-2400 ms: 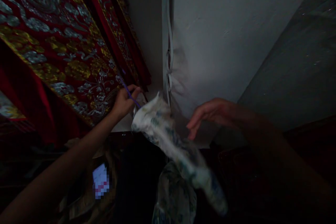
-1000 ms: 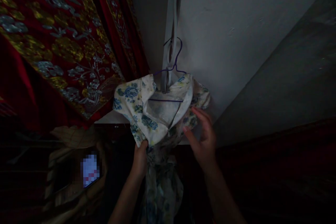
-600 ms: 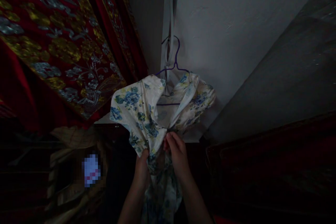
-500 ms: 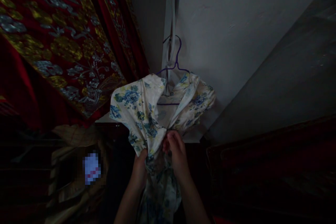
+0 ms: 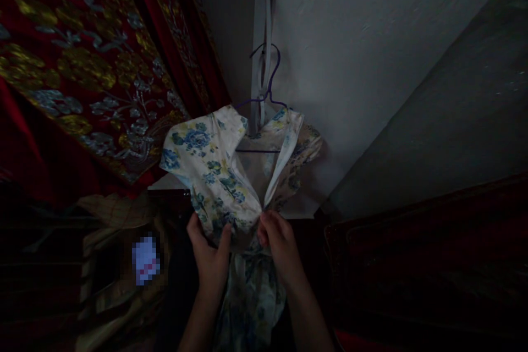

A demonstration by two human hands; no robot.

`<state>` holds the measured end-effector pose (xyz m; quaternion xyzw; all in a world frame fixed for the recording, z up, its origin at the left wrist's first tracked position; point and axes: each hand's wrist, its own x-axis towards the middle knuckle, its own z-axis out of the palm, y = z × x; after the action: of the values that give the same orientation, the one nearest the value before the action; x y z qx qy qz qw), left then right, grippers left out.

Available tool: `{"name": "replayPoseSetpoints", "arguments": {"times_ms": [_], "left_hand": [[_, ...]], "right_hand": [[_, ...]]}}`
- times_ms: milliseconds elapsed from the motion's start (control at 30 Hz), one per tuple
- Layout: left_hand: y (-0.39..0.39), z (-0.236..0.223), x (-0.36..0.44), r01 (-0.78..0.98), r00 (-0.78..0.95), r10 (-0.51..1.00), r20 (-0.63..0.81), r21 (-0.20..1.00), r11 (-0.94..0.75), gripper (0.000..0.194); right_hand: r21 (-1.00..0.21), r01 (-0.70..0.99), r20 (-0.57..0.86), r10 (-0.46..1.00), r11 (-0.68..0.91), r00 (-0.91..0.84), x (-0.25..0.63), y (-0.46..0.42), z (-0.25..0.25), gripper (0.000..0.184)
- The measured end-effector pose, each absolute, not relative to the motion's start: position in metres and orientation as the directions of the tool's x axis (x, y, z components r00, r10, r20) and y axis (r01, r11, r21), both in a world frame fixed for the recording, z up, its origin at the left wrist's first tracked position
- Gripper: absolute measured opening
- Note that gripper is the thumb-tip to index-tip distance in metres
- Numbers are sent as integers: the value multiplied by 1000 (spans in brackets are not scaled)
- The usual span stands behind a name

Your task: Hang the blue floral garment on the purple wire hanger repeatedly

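Observation:
A white garment with blue flowers [image 5: 206, 159] hangs on a purple wire hanger [image 5: 270, 80], which is hooked to a white strip [image 5: 260, 16] running down the wall. My left hand [image 5: 208, 256] grips the left front edge of the garment, thumb over the cloth. My right hand [image 5: 278, 245] pinches the right front edge beside it. Both hands meet at the bottom of the open neckline. The rest of the garment hangs down between my forearms into the dark.
A red hanging cloth with gold and silver embroidery [image 5: 91, 49] fills the left. A pale wall [image 5: 355, 38] stands behind. Dark furniture [image 5: 421, 264] lies at the right. Crumpled pale fabric [image 5: 115, 264] lies low on the left.
The garment went from being held loose with the hanger in my left hand to hanging on the wall strip. Both hands then came together on its front edges.

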<state>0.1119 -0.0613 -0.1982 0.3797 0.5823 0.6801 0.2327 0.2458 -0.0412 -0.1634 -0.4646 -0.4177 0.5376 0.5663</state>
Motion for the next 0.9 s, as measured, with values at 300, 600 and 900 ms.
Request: {"name": "replayPoseSetpoints", "arguments": {"times_ms": [300,600,900], "left_hand": [[-48,-183,145,184,-156,907,392,914,-363,16],[-38,-205,160,183,-99,920,380,915,-358,13],[-15,-193,152,121,11,960,281,952,-281,16]], "right_hand": [[-963,-256,-79,996,-89,-51,252,-53,-140,38],[-947,-316,26,992,64,124,279,22,-79,32],[-895,-290,324,941,340,101,262,44,-20,34]]}}
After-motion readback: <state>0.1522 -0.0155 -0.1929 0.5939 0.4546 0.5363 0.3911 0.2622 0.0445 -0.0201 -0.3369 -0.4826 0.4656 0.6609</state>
